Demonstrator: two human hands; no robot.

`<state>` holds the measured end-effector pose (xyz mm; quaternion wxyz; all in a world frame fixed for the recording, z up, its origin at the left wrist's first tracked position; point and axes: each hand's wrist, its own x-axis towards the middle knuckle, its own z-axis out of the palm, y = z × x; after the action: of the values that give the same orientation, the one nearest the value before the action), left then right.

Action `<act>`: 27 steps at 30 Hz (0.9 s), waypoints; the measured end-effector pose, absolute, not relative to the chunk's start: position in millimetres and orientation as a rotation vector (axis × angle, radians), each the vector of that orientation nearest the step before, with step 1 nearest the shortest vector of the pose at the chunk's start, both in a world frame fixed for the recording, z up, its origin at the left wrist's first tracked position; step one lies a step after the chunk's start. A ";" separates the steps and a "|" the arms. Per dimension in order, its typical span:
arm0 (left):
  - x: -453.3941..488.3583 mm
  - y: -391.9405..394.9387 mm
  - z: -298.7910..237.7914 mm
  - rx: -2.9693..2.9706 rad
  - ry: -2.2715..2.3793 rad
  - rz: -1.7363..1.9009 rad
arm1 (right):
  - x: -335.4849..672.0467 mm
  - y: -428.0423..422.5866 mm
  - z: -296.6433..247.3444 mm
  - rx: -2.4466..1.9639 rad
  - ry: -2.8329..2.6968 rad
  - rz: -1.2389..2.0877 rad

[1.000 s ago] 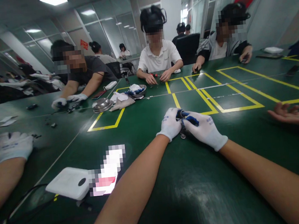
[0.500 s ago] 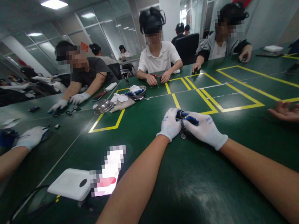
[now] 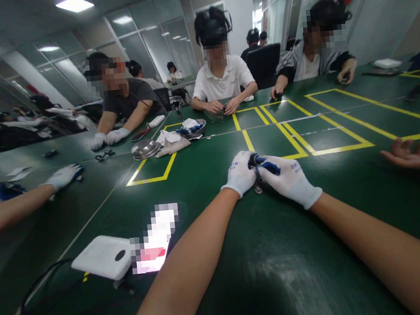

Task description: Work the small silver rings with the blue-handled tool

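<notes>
My left hand (image 3: 238,172), in a white work glove with blue on its fingers, is closed in front of me over the green table (image 3: 241,253). Against it, from the right, presses my right hand (image 3: 285,176), gloved alike, its thumb and fingers pinched together. Between the two is something dark, mostly hidden by the gloves, and I cannot make out its kind. Just below the fingers shows a small round silvery metal piece (image 3: 258,190); whether it belongs to the dark thing I cannot tell.
A white box (image 3: 102,257) with a cable and a lit phone (image 3: 158,236) lie left of my forearm. Metal bowls (image 3: 146,149) and cloths stand farther off. Yellow tape (image 3: 343,150) marks the table. Co-workers sit opposite; another person's gloved hand (image 3: 63,177) is left, a bare hand (image 3: 413,152) right.
My hands keep nearly the same grip and place. At left, a neighbour's gloved hand has moved right and away from me; the far-left co-worker's gloved hands have drawn closer together.
</notes>
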<state>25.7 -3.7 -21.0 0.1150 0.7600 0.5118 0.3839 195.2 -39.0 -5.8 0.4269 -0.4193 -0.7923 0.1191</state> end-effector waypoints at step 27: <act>25.8 -3.1 -20.7 2.195 1.488 1.158 | 190.0 -45.0 0.5 -1.056 -1.971 0.183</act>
<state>25.8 -3.1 -20.7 0.1236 0.7528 0.5103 0.3971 190.0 -45.0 0.5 0.4341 -0.4240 -0.7915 0.0733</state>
